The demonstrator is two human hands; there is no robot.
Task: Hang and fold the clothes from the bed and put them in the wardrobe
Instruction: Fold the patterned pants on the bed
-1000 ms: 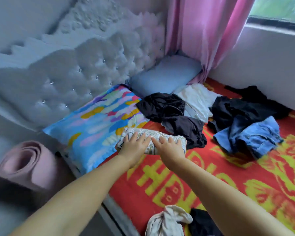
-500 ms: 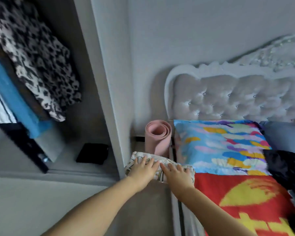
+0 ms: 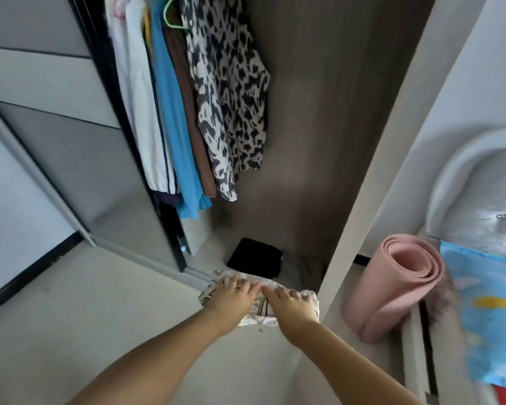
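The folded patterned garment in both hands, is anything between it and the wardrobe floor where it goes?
Nothing visible blocks it. The folded patterned garment, held by the left hand and right hand, is at the open wardrobe's threshold. A folded black garment already lies on the wardrobe floor, with bare floor beside it.

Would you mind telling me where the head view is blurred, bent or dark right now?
Head view: the patterned pillow at the right edge is smeared by motion blur; the wardrobe's side panel leans and bows from wide-angle distortion; the wardrobe back is dim, so the folded black garment shows little detail; both hands on the folded printed garment look reasonably sharp.
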